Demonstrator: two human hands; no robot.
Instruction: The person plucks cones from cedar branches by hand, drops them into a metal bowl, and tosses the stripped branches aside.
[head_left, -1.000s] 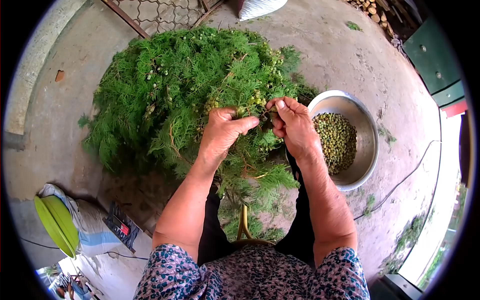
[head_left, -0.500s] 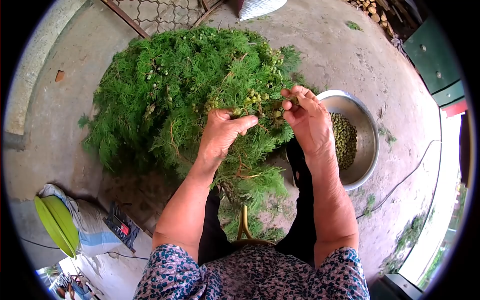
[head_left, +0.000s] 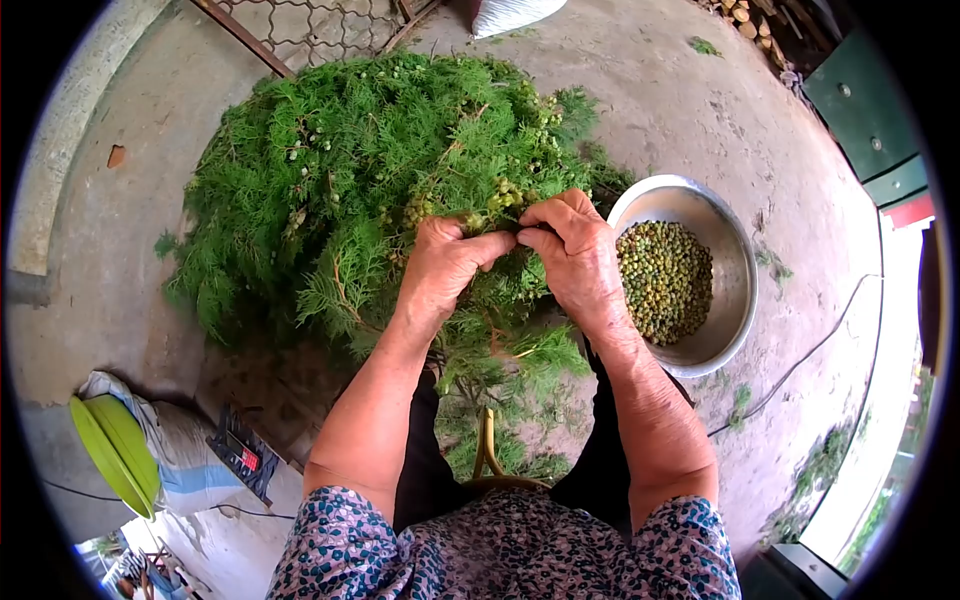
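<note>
My left hand (head_left: 440,265) is closed, thumb against fingers, on a green conifer sprig (head_left: 505,193) bearing clustered yellow-green cones. Right beside its thumb tip, my right hand (head_left: 580,258) pinches at the same sprig; what exactly lies between those fingertips is hidden. Both hands are over the near right part of a big heap of feathery green conifer branches (head_left: 370,150). To the right stands a round metal basin (head_left: 738,310), holding a bed of small green and yellowish cones (head_left: 665,285).
A lime-green tub (head_left: 112,450) and a pale sack (head_left: 190,460) stand at the lower left. A white sack (head_left: 512,15) sits at the back, near a metal grid (head_left: 320,30). Stacked firewood (head_left: 745,20) lies at the upper right. A cable (head_left: 815,350) crosses the floor.
My right hand has moved left from near the basin to my left thumb, its fingers now pinched together. More of the cones in the basin shows. My left hand stays in place.
</note>
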